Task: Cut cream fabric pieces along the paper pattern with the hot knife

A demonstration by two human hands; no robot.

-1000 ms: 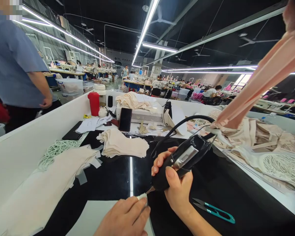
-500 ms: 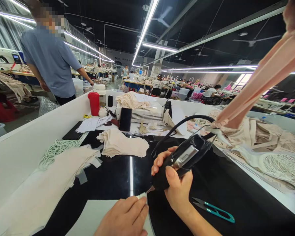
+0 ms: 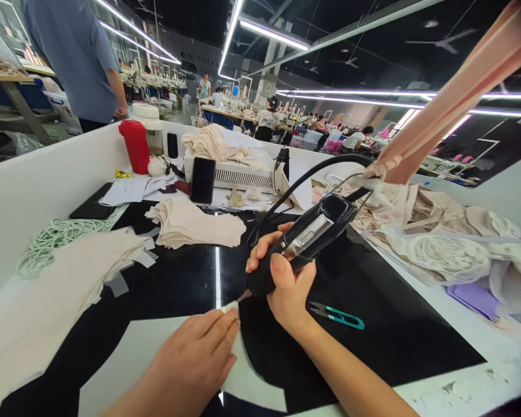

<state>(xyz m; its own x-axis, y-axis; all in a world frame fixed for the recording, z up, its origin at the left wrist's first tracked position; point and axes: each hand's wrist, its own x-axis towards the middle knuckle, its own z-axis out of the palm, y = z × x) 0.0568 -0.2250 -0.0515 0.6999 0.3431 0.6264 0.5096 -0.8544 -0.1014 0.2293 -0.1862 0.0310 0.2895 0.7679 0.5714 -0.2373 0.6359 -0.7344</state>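
One black, rounded handheld tool with a silver metal plate (image 3: 306,237), corded, was held aslant above the glossy black tabletop (image 3: 386,324), clasped by the wrapped fingers of the right hand (image 3: 290,294). The left hand (image 3: 191,353) was laid over a flat, pale sheet (image 3: 113,353), its fingertips at a small white piece (image 3: 230,306) near the tool's tip; whether this was pinched could not be told. Teal-handled metal snips (image 3: 342,317) were placed farther right.

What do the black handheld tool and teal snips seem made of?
The black handheld tool: probably plastic, from its glossy rear, with a shiny, likely metal plate. The teal snips: grey blades suggest metal; smooth handle, perhaps plastic or coated metal.
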